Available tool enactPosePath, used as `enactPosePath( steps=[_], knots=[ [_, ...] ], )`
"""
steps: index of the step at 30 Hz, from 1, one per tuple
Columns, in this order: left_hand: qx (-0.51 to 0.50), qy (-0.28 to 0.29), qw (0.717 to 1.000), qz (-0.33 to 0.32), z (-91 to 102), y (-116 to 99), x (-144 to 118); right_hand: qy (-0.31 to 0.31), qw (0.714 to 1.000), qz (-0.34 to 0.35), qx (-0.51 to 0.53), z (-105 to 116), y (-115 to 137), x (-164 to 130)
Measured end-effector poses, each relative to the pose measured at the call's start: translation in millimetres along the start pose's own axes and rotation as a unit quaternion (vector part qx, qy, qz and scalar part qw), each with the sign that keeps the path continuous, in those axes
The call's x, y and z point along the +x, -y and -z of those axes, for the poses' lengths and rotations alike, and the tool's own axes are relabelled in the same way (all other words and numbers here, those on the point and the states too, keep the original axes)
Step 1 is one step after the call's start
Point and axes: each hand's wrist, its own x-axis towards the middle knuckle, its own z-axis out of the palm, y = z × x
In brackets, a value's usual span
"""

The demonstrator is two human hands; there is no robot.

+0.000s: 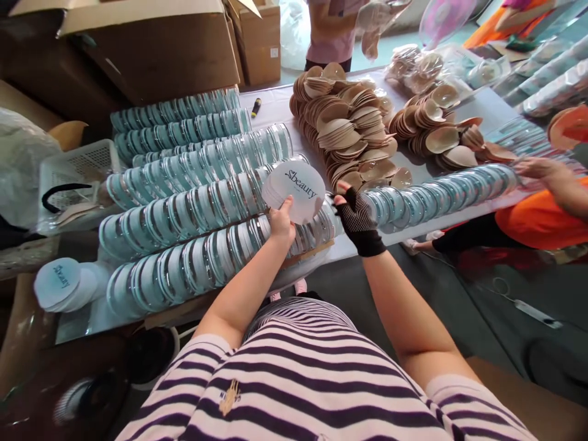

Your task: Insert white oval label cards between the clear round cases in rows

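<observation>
My left hand [283, 222] is bare and grips a small fanned stack of round white cards [298, 190] printed "beauty", thumb on top. To its right, my right hand [357, 215] wears a black dotted fingerless glove, its fingers apart and nothing seen in them. Just beyond that hand runs a row of clear round containers [432, 196] standing on edge. Under and left of my left hand, long rows of similar round containers with white discs [184, 263] lie side by side along the table.
Stacks of tan shell-shaped pieces [340, 122] cover the table's far middle. More printed cards [59, 283] lie at the left end, near a white basket [76, 171]. Cardboard boxes [151, 49] stand behind. A co-worker in orange [533, 214] reaches in from the right; another person [331, 30] stands opposite.
</observation>
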Motion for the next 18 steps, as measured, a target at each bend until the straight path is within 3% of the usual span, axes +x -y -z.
enactPosePath(
  steps=[3, 7, 10, 13, 16, 18],
  knots=[
    [0.017, 0.037, 0.999, -0.004, 9.3, -8, -13, -0.070, 0.993, 0.098, -0.007, 4, 13, 7],
    [0.028, 0.018, 0.999, -0.028, 25.0, -17, -21, -0.120, 0.974, 0.194, -0.015, -23, 36, -15],
    [0.034, 0.026, 0.999, -0.004, 33.8, -22, -23, -0.133, 0.974, 0.156, 0.099, -48, 49, -27],
    [0.021, 0.028, 0.999, 0.018, 39.5, -31, -22, -0.193, 0.968, 0.054, 0.154, -50, 44, -31],
    [-0.008, 0.008, 0.999, 0.044, 40.8, -46, -15, -0.306, 0.951, -0.012, 0.044, -28, 20, -55],
    [-0.036, 0.013, 0.996, 0.076, 38.9, -56, -6, -0.308, 0.949, -0.018, -0.062, -17, 3, -89]
  ],
)
